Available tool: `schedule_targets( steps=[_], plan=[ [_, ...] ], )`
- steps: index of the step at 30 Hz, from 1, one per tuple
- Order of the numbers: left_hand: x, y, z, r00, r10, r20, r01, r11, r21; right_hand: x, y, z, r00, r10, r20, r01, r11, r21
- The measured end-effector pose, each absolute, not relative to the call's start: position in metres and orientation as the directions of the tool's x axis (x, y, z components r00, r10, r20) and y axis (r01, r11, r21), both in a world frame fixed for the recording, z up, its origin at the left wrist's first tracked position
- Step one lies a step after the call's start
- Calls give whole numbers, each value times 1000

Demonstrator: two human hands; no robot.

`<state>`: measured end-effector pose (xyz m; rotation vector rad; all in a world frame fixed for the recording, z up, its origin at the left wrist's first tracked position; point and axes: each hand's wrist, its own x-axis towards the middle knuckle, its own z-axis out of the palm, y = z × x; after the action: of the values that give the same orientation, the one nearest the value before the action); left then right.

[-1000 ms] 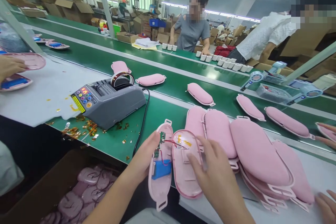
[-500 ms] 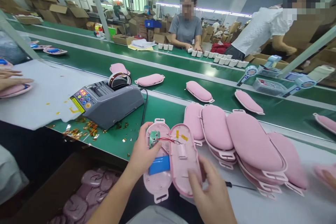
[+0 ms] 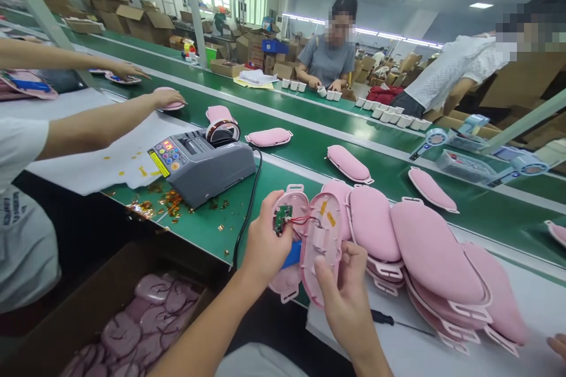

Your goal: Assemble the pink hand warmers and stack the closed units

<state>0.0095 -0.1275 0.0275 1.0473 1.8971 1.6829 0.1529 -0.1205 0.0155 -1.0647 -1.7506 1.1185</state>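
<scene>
My left hand (image 3: 269, 241) grips the left shell (image 3: 294, 196) of an opened pink case, its thumb beside the green circuit board (image 3: 283, 218). My right hand (image 3: 347, 288) holds the right shell (image 3: 326, 241) by its outer edge, thumb on the inside. Red wires run from the board across to the right shell, which bears strips of yellow tape (image 3: 331, 219). A blue battery (image 3: 292, 254) lies in the left shell, partly hidden by my left hand and the right shell.
Stacked pink cases (image 3: 435, 241) and a screwdriver (image 3: 382, 317) are at the right. A tape dispenser (image 3: 207, 168) stands at the left, near a co-worker's arms (image 3: 101, 121). Below is a carton of pink parts (image 3: 154, 318). More cases lie on the green belt (image 3: 305, 135).
Both hands have lifted and tilted the case, the right shell now overlapping the left. A co-worker's arms now reach across at the left, one hand on a pink case. The view has shifted.
</scene>
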Motion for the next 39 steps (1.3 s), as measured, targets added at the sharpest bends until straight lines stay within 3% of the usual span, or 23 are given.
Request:
schedule_targets(
  steps=[4,7,12,20,23,29,35,39],
  plan=[
    [17,-121,23,-534,784,317,390,-104,915,150,-113,9,-405,860,311,307,449,-839],
    [18,-115,16,-433,809,398,564,-101,819,148,-109,-3,-392,858,331,256,447,-857],
    [11,-113,11,-449,818,360,585,-36,811,158,-109,-18,-331,887,322,68,363,-929],
    [11,-113,15,-430,849,306,639,46,768,172,-112,-19,-395,863,315,-47,324,-945],
    [12,-114,18,-427,847,316,647,42,761,171,-109,-17,-348,876,334,-24,349,-937],
    [13,-119,29,-287,883,372,581,-149,800,156,-109,-11,-199,940,277,56,293,-955],
    [12,-109,15,-359,859,365,580,-101,808,148,-114,-8,-167,951,262,141,286,-948],
    [14,-109,18,-273,887,373,607,-142,782,147,-115,-10,-190,943,273,174,306,-936]
  ],
)
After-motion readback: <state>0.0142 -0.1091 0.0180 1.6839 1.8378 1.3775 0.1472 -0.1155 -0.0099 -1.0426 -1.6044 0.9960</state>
